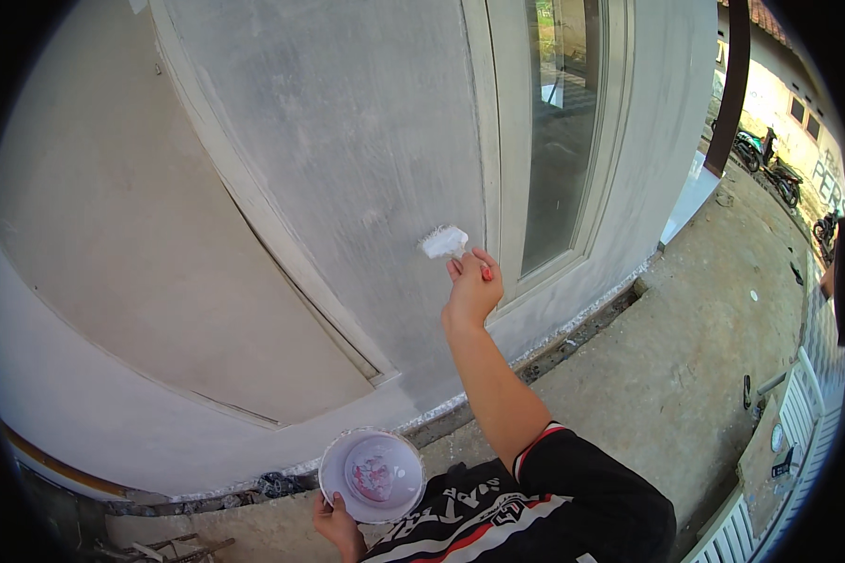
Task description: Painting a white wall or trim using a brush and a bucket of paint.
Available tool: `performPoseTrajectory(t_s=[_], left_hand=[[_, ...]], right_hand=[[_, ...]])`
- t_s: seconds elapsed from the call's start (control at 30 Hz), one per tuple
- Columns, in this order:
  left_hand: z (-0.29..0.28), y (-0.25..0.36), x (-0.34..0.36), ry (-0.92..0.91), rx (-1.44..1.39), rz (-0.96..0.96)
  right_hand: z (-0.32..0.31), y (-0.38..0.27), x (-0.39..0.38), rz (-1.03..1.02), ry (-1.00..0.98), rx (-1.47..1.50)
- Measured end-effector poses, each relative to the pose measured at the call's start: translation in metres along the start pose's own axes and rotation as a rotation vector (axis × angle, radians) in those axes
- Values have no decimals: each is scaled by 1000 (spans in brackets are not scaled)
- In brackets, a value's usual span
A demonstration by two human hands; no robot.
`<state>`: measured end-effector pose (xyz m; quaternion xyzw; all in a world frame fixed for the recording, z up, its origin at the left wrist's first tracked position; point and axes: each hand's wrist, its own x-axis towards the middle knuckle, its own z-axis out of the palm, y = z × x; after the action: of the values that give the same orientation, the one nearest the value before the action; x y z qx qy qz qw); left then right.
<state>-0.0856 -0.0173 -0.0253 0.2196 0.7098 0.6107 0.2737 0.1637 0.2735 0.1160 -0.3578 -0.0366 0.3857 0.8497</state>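
Note:
My right hand [473,286] is closed on a paintbrush [445,242] with a red handle tip; its white, paint-loaded bristles are against or just in front of a grey, unevenly coated wall panel [338,150]. My left hand [338,525] grips the side of a round white paint bucket [371,474] near the bottom edge, with pale paint and a pink patch inside. A pale door or board [122,216] in a cream frame lies left of the panel. A tall cream-framed glass window [559,150] stands just right of the brush.
A narrow gutter [587,319] runs along the wall's foot beside a concrete walkway [657,375]. White slatted furniture [807,399] stands at the lower right. Parked motorbikes [781,176] and a dark post [728,94] are at the upper right. Metal scrap [174,549] lies at the bottom left.

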Motion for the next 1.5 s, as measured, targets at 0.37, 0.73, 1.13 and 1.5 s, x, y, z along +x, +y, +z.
performPoseTrajectory(t_s=[0.37,0.73,1.13,1.5], left_hand=[[-5,-29,8,46,-72,31],[-17,-21,7,113,-38,29],[-18,4,12,83,85,92],[4,12,15,-58,138,45]], right_hand=[[159,-168,-45,-122,-382,190],[152,-125,-7,-193,-678,446],[-24,10,38,64,-507,328],[-161,81,52,320,-277,121]])
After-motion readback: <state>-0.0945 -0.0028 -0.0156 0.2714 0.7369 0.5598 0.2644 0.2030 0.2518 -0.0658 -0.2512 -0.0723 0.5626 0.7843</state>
